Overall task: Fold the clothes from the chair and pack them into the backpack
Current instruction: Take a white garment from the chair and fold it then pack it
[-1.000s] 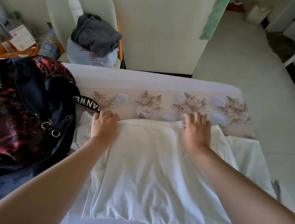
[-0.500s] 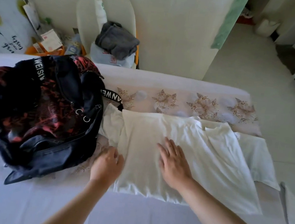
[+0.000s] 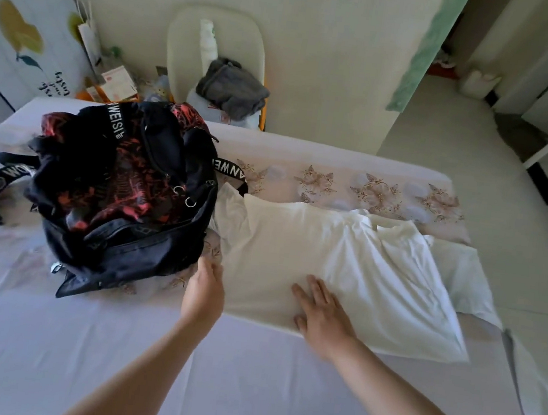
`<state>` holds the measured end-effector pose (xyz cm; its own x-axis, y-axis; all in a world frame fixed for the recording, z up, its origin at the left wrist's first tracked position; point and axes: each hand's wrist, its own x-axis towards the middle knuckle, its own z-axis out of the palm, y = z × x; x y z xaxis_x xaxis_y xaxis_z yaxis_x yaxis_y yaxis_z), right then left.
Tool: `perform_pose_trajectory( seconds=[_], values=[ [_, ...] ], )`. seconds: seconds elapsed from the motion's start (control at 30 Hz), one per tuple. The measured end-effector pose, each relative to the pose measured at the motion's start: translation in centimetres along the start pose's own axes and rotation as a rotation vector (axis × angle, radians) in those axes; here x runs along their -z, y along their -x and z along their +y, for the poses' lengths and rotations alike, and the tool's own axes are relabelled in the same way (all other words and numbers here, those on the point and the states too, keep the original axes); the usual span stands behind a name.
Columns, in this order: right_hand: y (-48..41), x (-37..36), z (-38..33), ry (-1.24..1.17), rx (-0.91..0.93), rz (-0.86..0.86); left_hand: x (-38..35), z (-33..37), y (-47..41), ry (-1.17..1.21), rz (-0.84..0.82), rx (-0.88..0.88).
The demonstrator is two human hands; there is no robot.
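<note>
White shirt [image 3: 295, 244] | under right hand [image 3: 325, 313], palm flat, fingers straight | left hand [image 3: 205, 288] at edge nearest backpack [image 3: 123, 189], grip unclear | lying just right of backpack | risk: layers sliding apart, sleeve flopping out if lifted unevenly.

Just the one camera here, worn on the head, so you're looking from over the near side of the bed [image 3: 243, 393], facing forward and tilted pretty steeply down. Both forearms come in from the bottom edge and the left hand [image 3: 203, 293] and right hand [image 3: 324, 317] land around mid-frame, so it's close, arm's reach from the action. The lens is wide: the bed's far edge bows. The frame takes in the backpack [image 3: 122, 195] at left and the shirt [image 3: 295, 244] centre-right. Past the bed you get the chair [image 3: 183, 34] against the wall [image 3: 318, 57] straight ahead, with open floor [image 3: 462, 154] running off to the upper right.
</note>
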<state>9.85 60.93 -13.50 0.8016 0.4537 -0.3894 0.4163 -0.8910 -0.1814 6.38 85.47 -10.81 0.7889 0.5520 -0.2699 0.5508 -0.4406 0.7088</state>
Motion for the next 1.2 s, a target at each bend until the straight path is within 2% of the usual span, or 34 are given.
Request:
perform_pose_trajectory(
  seconds=[0.1, 0.17, 0.2, 0.27, 0.33, 0.4, 0.5, 0.6, 0.67, 0.73, 0.8, 0.87, 0.97, 1.1, 1.2],
  values=[
    [1.8, 0.1, 0.2, 0.011, -0.001, 0.000, 0.7, -2.0, -0.4, -0.444, 0.021, -0.130],
    [3.6, -0.4, 0.5, 0.027, 0.010, 0.021, 0.7, -2.4, 0.2, -0.592, 0.038, -0.374],
    [4.3, -0.7, 0.9, 0.048, -0.001, 0.031, 0.5, -2.5, 0.6, -0.585, -0.030, -0.521],
    [5.8, -0.9, 1.5, 0.098, -0.086, 0.028, 0.0, -2.0, 1.7, -0.602, -0.308, -0.714],
    [6.8, -0.7, 2.0, 0.167, -0.149, 0.060, -0.6, -1.8, 2.5, -0.679, -0.536, -0.672],
    [6.9, -0.1, 3.0, 0.104, -0.137, 0.095, -0.9, -1.7, 2.4, -0.663, -0.555, -0.570],
    [7.4, 1.5, 3.6, -0.135, -0.122, -0.007, -0.2, -1.4, 2.1, -0.797, -0.667, -0.491],
    [8.5, 2.4, 2.9, -0.223, -0.117, -0.185, 0.9, 0.4, 2.4, -1.011, -0.946, -0.449],
    [9.2, 2.5, 2.8, -0.258, -0.118, -0.258, 0.9, 1.9, 2.9, -1.025, -1.073, -0.385],
    [9.7, 3.0, 3.5, -0.358, -0.194, -0.199, 0.1, 3.5, 3.2, -0.955, -1.064, -0.369],
    [9.9, 3.7, 5.4, -0.406, -0.325, -0.049, -1.9, 5.4, 3.1, -0.838, -0.960, -0.454],
    [10.0, 4.8, 7.7, -0.370, -0.427, 0.105, -4.0, 7.7, 3.5, -0.691, -0.834, -0.554],
    [10.1, 5.6, 11.3, -0.323, -0.575, 0.254, -7.5, 11.6, 4.2, -0.528, -0.750, -0.625],
    [9.4, 5.4, 15.9, -0.277, -0.698, 0.280, -12.7, 16.6, 5.0, -0.449, -0.657, -0.680],
    [8.0, 4.6, 19.0, -0.283, -0.703, 0.245, -17.1, 19.3, 4.3, -0.448, -0.615, -0.728]
  ],
)
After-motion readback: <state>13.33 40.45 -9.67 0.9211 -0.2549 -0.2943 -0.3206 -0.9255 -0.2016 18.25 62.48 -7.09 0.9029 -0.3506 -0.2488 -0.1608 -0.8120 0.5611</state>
